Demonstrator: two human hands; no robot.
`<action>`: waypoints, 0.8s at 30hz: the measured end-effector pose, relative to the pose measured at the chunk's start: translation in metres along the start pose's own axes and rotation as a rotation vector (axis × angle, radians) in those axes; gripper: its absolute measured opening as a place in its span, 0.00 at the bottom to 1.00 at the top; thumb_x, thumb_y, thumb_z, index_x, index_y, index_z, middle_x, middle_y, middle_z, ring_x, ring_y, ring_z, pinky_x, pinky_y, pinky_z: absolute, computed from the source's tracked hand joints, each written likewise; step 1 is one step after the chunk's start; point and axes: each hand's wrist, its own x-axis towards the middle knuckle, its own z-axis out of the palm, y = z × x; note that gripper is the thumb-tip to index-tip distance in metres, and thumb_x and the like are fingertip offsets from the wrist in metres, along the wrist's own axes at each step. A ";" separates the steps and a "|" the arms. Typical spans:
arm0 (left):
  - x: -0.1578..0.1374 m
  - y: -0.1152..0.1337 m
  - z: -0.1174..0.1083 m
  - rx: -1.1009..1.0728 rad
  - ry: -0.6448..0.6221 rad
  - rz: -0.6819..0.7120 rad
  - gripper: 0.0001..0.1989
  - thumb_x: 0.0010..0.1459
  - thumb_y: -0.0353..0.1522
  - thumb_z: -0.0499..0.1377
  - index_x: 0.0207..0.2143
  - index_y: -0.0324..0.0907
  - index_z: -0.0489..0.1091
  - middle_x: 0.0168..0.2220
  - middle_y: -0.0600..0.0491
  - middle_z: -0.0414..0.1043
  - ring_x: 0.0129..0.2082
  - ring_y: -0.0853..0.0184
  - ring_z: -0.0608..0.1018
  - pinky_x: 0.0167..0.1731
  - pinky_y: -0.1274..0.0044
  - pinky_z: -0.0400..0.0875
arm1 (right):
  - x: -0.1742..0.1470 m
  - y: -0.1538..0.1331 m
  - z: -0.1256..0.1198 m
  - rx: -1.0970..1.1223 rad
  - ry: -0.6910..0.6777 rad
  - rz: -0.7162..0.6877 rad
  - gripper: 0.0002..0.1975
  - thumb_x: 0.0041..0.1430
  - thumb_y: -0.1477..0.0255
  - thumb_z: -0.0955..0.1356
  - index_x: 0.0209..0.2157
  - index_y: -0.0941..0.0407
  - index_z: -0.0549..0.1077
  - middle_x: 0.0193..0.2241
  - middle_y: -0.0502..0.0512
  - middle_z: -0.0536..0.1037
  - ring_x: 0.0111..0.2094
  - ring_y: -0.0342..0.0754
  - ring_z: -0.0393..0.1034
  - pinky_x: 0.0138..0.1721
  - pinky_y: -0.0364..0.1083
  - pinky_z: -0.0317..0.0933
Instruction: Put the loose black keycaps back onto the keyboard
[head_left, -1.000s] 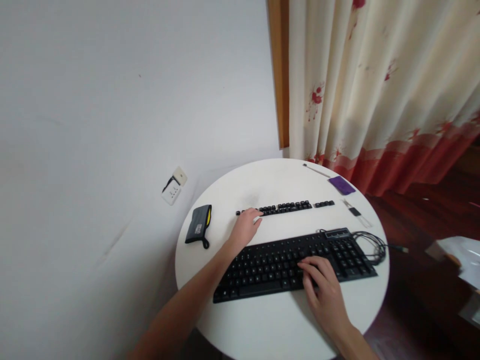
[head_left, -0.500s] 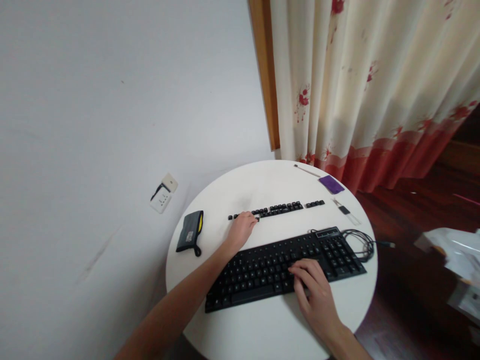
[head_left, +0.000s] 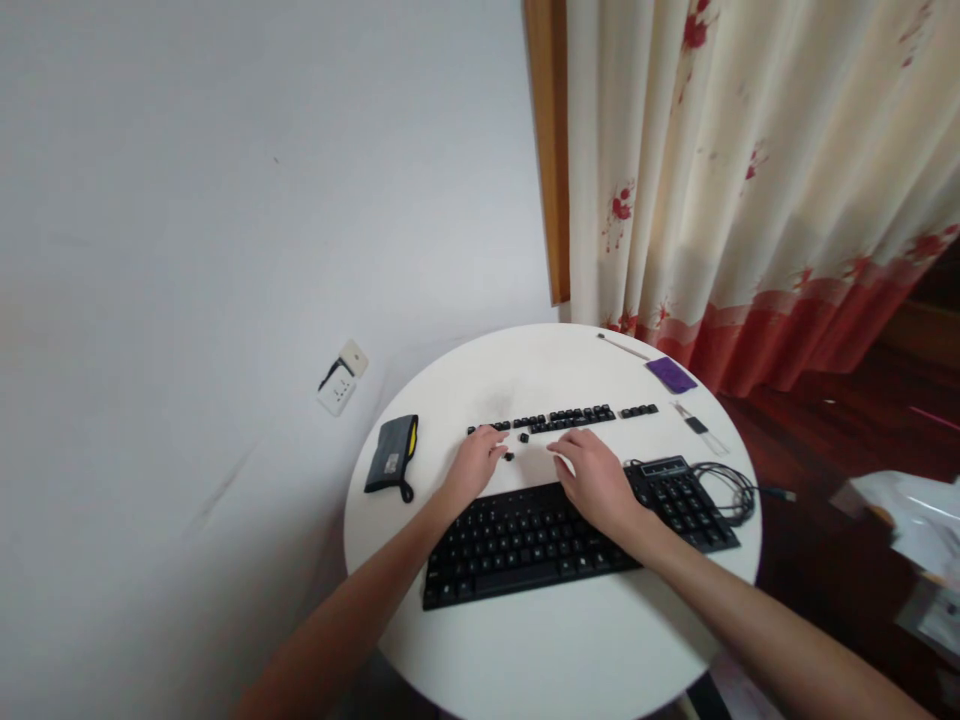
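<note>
A black keyboard [head_left: 525, 545] lies on the round white table [head_left: 525, 640], its keys facing up. Beyond it, several loose black keycaps [head_left: 574, 422] form a row. Two more keycaps stand apart from that row: one keycap [head_left: 523, 437] between my hands, and another keycap [head_left: 508, 456] close beside my left thumb. My left hand [head_left: 476, 465] is over the table behind the keyboard, thumb and fingers a little apart, nothing seen in them. Over the keyboard's back edge, my right hand [head_left: 596, 480] reaches left with fingers extended and thumb apart, and appears to hold nothing.
At the left lies a grey pouch [head_left: 391, 455] with a yellow lining. A purple cloth [head_left: 671, 375], a thin brush [head_left: 622, 347] and a wire keycap puller [head_left: 697, 425] lie along the right side. The coiled cable [head_left: 739, 495] sits by the keyboard's right end.
My right hand has moved from the keyboard's keys forward and left towards the loose keycaps. My left hand has drawn slightly back, and two separate keycaps now show between the hands.
</note>
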 end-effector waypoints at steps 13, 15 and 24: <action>-0.006 -0.007 0.008 -0.103 -0.145 -0.072 0.03 0.52 0.26 0.63 0.28 0.39 0.78 0.29 0.51 0.77 0.31 0.65 0.76 0.36 0.75 0.69 | 0.086 0.000 0.063 -0.374 -0.375 -0.007 0.09 0.61 0.70 0.67 0.39 0.59 0.77 0.42 0.62 0.76 0.47 0.53 0.68 0.43 0.46 0.62; -0.010 -0.007 0.005 -0.136 -0.152 -0.120 0.02 0.50 0.25 0.64 0.28 0.39 0.77 0.28 0.52 0.77 0.30 0.66 0.77 0.35 0.76 0.71 | 0.086 -0.001 0.066 -0.383 -0.390 -0.005 0.09 0.60 0.71 0.67 0.40 0.59 0.77 0.42 0.63 0.77 0.47 0.54 0.68 0.43 0.46 0.62; -0.061 0.018 -0.026 -0.385 0.000 -0.166 0.09 0.52 0.30 0.64 0.37 0.40 0.75 0.35 0.51 0.79 0.33 0.67 0.79 0.38 0.75 0.76 | 0.087 -0.001 0.071 -0.375 -0.425 0.038 0.11 0.63 0.77 0.63 0.43 0.61 0.75 0.44 0.66 0.77 0.47 0.54 0.70 0.45 0.47 0.61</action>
